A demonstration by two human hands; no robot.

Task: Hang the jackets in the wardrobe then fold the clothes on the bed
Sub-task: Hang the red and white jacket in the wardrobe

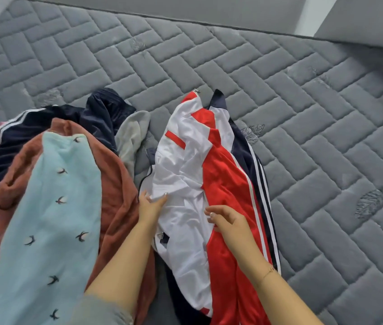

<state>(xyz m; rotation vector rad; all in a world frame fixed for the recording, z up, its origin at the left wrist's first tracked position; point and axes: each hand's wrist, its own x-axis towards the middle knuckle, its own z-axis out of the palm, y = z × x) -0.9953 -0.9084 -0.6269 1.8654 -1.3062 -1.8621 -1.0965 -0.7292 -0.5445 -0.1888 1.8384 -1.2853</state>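
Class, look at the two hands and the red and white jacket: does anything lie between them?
Nothing visible does. The left hand already pinches the white cloth of the red and white jacket, and the right hand hovers just over it. The clothes pile lies to the left.

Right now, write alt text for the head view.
Two bare hands reach onto a white, red and navy jacket on a grey mattress; the left hand pinches its white fabric. A clothes pile lies left.
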